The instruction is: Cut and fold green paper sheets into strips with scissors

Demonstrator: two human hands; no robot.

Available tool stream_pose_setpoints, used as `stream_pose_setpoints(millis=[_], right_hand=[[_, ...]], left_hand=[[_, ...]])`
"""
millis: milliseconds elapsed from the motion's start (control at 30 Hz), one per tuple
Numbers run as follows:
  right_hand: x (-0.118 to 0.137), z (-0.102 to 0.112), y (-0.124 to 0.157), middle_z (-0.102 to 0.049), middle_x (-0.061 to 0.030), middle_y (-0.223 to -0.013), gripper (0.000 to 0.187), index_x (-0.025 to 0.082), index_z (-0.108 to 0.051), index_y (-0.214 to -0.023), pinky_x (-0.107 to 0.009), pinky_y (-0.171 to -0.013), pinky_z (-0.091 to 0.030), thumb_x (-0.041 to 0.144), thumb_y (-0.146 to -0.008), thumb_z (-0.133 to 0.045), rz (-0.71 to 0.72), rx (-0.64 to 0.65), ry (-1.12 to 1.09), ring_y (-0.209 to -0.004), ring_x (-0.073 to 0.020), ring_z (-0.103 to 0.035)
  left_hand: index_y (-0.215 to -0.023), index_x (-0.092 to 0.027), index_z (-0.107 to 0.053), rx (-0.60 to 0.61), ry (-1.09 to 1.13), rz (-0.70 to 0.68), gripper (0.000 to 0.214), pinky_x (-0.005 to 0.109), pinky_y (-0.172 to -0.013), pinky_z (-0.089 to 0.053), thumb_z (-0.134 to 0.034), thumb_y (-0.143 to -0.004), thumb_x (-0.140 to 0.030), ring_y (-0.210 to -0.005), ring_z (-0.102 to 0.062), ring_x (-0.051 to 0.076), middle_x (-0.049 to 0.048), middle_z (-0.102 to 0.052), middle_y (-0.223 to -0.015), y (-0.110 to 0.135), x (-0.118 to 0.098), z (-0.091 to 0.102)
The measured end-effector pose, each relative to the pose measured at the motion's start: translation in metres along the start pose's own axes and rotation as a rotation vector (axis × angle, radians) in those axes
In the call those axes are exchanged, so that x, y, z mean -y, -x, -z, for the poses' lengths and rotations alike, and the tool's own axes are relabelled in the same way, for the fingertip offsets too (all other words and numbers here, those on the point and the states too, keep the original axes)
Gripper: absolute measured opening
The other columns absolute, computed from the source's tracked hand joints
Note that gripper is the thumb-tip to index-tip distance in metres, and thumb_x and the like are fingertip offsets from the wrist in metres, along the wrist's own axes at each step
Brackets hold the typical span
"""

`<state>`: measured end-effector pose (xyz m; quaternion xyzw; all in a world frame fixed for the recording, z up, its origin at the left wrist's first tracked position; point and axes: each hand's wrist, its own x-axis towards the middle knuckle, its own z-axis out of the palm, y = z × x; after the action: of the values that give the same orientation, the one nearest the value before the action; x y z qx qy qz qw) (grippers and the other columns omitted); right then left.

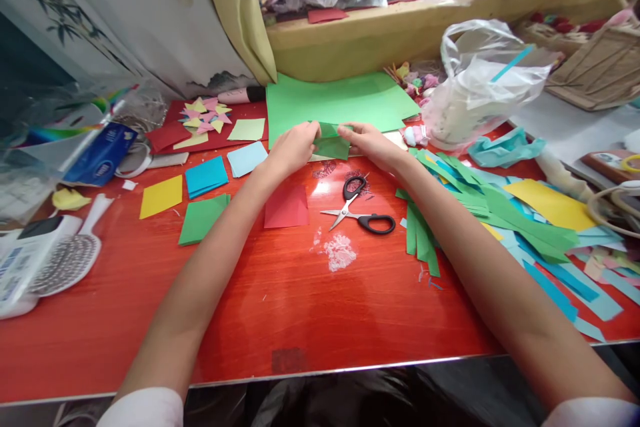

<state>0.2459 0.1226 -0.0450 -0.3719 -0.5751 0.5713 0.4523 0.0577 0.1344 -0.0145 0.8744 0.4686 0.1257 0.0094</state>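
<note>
A small dark green paper piece (333, 144) is held between my two hands, over the near edge of a large light green sheet (340, 101). My left hand (299, 145) pinches its left side. On its right side my right hand (367, 141) grips with thumb and fingers. Nearer to me lie scissors (357, 211) with black handles, blades apart and pointing left. A red paper square (287, 207) rests left of them, partly behind my left forearm. Small pale scraps (340, 252) are heaped just below the scissors.
Yellow (161, 197), blue (206, 177), pale blue (247, 159) and green (203, 219) squares lie left. Green and blue paper strips (480, 200) pile up under my right forearm. A bagged cup (465, 107) stands at the back right. A hairbrush (70, 263) lies far left.
</note>
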Motion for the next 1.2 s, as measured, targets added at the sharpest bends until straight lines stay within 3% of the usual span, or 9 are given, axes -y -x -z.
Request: stream_pose_setpoints(millis=[67, 167, 333, 467, 633, 867, 1067, 1200], right_hand=[[0.000, -0.001, 0.000, -0.069, -0.0023, -0.087, 0.033, 0.018, -0.064, -0.090, -0.031, -0.080, -0.054, 0.035, -0.065, -0.077, -0.006, 0.006, -0.016, -0.082, -0.0168, -0.064], [-0.001, -0.002, -0.001, -0.069, -0.0007, -0.081, 0.025, 0.017, -0.063, -0.084, -0.033, -0.077, -0.054, 0.022, -0.062, -0.073, -0.027, -0.056, -0.022, -0.076, -0.0163, -0.064], [-0.003, -0.004, -0.003, -0.066, 0.0014, -0.073, 0.018, 0.018, -0.062, -0.081, -0.029, -0.067, -0.052, 0.018, -0.064, -0.066, 0.002, -0.169, 0.037, -0.070, -0.0149, -0.060], [-0.003, -0.004, -0.007, -0.064, 0.0027, -0.073, 0.016, 0.018, -0.061, -0.082, -0.028, -0.072, -0.050, 0.016, -0.066, -0.063, 0.110, -0.235, 0.107, -0.074, -0.0147, -0.059], [-0.002, -0.002, -0.007, -0.062, 0.0031, -0.077, 0.023, 0.017, -0.058, -0.085, -0.029, -0.081, -0.047, 0.014, -0.063, -0.061, 0.139, -0.164, 0.189, -0.081, -0.0157, -0.057], [0.000, -0.003, -0.003, -0.061, -0.0023, -0.104, 0.054, 0.017, -0.051, -0.108, -0.032, -0.091, -0.046, 0.019, -0.058, -0.072, 0.064, -0.074, 0.182, -0.101, -0.0204, -0.056], [-0.006, -0.002, -0.007, -0.060, 0.0001, -0.091, 0.053, 0.019, -0.047, -0.114, -0.031, -0.083, -0.049, 0.017, -0.065, -0.068, 0.058, -0.172, 0.269, -0.091, -0.0187, -0.057], [-0.010, 0.000, -0.010, -0.058, 0.0012, -0.083, 0.040, 0.020, -0.052, -0.103, -0.030, -0.076, -0.050, 0.016, -0.065, -0.064, 0.077, -0.200, 0.260, -0.081, -0.0171, -0.056]], left_hand=[[-0.100, -0.019, -0.054, -0.009, 0.055, -0.006, 0.025, 0.032, -0.074, -0.042, -0.053, -0.076, -0.013, -0.089, -0.057, 0.022, 0.0077, -0.062, -0.099, -0.002, 0.002, -0.002], [-0.099, -0.016, -0.054, -0.031, 0.173, -0.041, 0.026, 0.030, -0.075, -0.043, -0.057, -0.074, -0.012, -0.086, -0.056, 0.019, 0.0071, -0.061, -0.096, -0.005, 0.005, -0.005], [-0.085, -0.016, -0.056, -0.039, 0.288, -0.026, 0.010, 0.028, -0.071, -0.043, -0.058, -0.075, -0.015, -0.076, -0.055, 0.015, 0.0034, -0.061, -0.084, -0.008, 0.006, -0.003], [-0.086, -0.017, -0.057, -0.071, 0.337, 0.003, 0.009, 0.028, -0.067, -0.043, -0.055, -0.077, -0.017, -0.071, -0.055, 0.014, 0.0017, -0.062, -0.078, -0.007, 0.004, 0.001], [-0.089, -0.019, -0.059, -0.124, 0.156, -0.047, 0.014, 0.032, -0.074, -0.042, -0.050, -0.079, -0.016, -0.085, -0.057, 0.019, 0.0054, -0.063, -0.093, -0.003, 0.005, -0.003], [-0.096, -0.021, -0.058, -0.055, -0.015, -0.046, 0.021, 0.034, -0.073, -0.042, -0.043, -0.083, -0.016, -0.094, -0.057, 0.024, 0.0080, -0.061, -0.102, 0.002, 0.004, -0.006], [-0.097, -0.020, -0.055, -0.027, 0.046, -0.036, 0.017, 0.037, -0.077, -0.044, -0.048, -0.082, -0.017, -0.096, -0.057, 0.025, 0.0092, -0.055, -0.104, 0.004, 0.001, -0.008], [-0.113, -0.019, -0.046, -0.120, 0.179, 0.048, 0.039, 0.036, -0.085, -0.044, -0.059, -0.077, -0.018, -0.110, -0.052, 0.026, 0.0129, -0.044, -0.121, 0.000, 0.009, -0.014]])
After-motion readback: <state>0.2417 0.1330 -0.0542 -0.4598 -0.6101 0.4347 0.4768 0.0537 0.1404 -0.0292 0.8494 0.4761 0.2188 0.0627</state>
